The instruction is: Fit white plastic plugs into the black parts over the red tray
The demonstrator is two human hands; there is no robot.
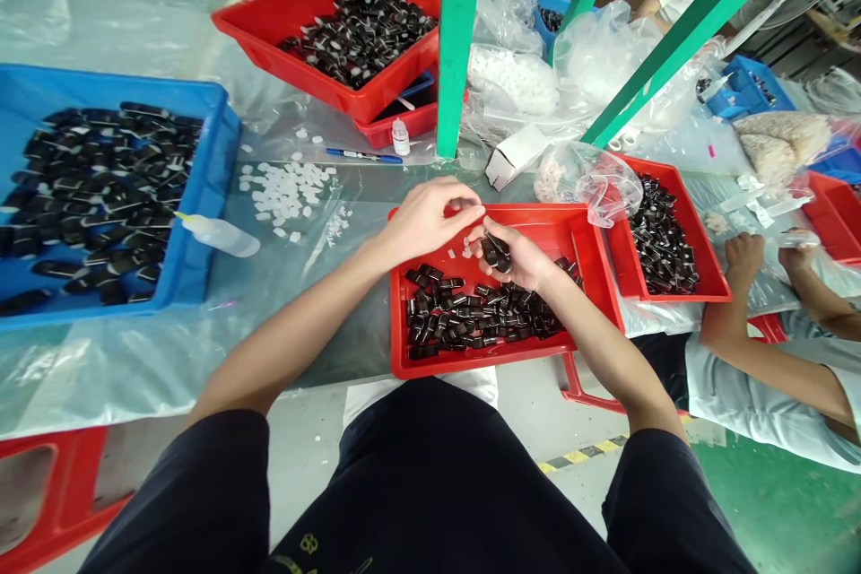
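Observation:
My right hand (528, 258) is curled around a few small glossy black parts (496, 251), palm turned up, over the near red tray (396, 323). Beside it, my left hand (430, 217) has its thumb and index finger pinched together at the right fingertips; whatever lies in that pinch is too small to make out. Many similar black parts (464, 314) lie heaped in the tray below, along with a few small white pieces near its far side.
To the left stands a blue tray (221, 134) of black parts, a squeeze bottle (225, 236) at its edge. White pieces (286, 188), a blue pen (363, 156) and a small bottle (400, 136) lie beyond. A green post (457, 45) rises ahead. A co-worker's hands (744, 253) are at right.

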